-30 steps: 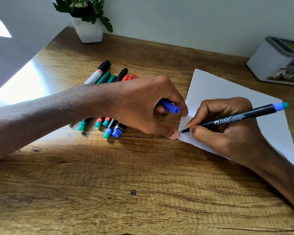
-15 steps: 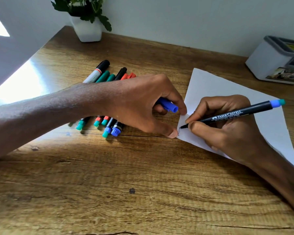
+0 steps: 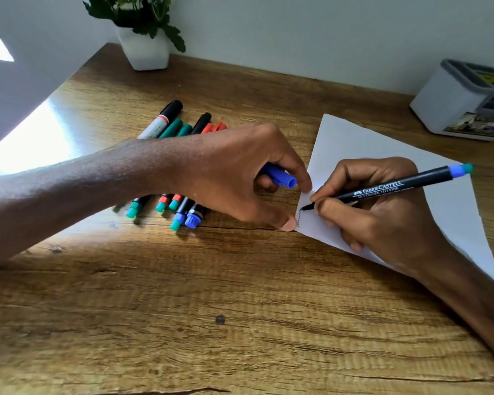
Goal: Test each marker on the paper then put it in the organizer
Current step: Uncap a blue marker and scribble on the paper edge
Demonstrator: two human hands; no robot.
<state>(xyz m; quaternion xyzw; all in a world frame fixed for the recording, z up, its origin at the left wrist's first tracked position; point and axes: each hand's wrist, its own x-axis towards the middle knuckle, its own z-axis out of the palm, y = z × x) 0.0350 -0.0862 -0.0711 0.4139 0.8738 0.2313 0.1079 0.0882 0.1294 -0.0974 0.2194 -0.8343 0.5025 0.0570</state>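
Note:
My right hand (image 3: 382, 220) grips a black marker (image 3: 388, 189) with a blue and teal end, its tip touching the near-left corner of the white paper (image 3: 351, 141). A short squiggle (image 3: 298, 219) runs along that corner. My left hand (image 3: 234, 172) holds the blue cap (image 3: 280, 178) in its curled fingers while thumb and forefinger pin the paper's edge. Behind my left forearm lies a row of several markers (image 3: 183, 126) with teal, red, black and blue ends. The white organizer (image 3: 454, 98) stands at the far right by the wall.
A white pot (image 3: 146, 49) with a green plant stands at the back left against the wall. A bright patch of sunlight (image 3: 32, 141) falls on the wooden desk's left side. Bare wood fills the near half of the desk (image 3: 211, 323).
The marker tip has travelled a little up and right along the paper's corner, leaving a longer squiggle. My left hand keeps the cap and holds the paper in the same place.

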